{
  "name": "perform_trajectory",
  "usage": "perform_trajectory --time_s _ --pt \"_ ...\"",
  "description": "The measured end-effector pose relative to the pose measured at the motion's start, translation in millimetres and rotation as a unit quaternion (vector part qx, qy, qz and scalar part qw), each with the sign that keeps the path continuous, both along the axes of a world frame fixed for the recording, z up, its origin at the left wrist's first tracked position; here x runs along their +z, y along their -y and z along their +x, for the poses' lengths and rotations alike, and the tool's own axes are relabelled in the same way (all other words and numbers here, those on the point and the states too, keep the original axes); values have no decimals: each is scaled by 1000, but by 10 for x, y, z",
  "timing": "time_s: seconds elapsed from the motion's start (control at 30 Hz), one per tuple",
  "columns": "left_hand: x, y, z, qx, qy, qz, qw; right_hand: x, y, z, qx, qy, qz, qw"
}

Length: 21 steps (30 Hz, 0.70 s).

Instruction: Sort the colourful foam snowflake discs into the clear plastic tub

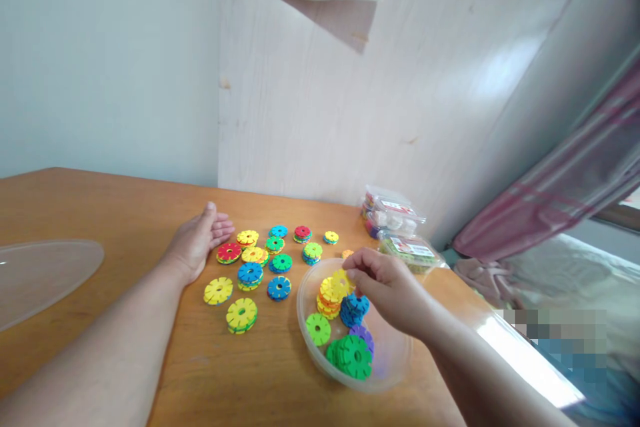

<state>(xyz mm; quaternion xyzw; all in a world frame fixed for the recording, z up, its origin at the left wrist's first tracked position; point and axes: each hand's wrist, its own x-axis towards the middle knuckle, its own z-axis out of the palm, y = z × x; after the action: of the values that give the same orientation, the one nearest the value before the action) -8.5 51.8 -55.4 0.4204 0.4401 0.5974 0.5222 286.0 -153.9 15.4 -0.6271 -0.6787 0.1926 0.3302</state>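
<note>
My right hand pinches a yellow notched disc over the clear round plastic bowl. Inside the bowl are yellow and orange discs, a blue stack, a light green disc, a purple one and a leaning row of green discs. My left hand rests on its edge on the table with fingers extended, holding nothing. Close to its fingers stand a red-topped stack and a yellow-topped stack. Several more mixed-colour stacks, one topped in blue, spread between hand and bowl.
Clear plastic boxes are piled at the back right, with another labelled box in front. A translucent lid lies on the wooden table at left. The wall borders the back; a pink curtain hangs right.
</note>
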Motion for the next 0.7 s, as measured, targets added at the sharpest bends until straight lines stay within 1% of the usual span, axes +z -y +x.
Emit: perform_trajectory --time_s 0.13,0.3,0.47,0.57,0.7 --pt "-38 -31 -19 -6 -2 5 1000 -47 -76 -14 -21 80 7 997" --pt "-62 -48 -24 -10 -3 11 1000 22 -14 23 -16 169 48 984" --pt "-59 -44 -26 -11 -3 12 1000 117 91 -25 -11 256 17 966" --pt "-62 -48 -29 -12 -6 13 1000 126 120 -76 -14 281 18 959" --pt "-61 -48 -27 -10 -7 12 1000 117 122 -112 -2 269 9 963"
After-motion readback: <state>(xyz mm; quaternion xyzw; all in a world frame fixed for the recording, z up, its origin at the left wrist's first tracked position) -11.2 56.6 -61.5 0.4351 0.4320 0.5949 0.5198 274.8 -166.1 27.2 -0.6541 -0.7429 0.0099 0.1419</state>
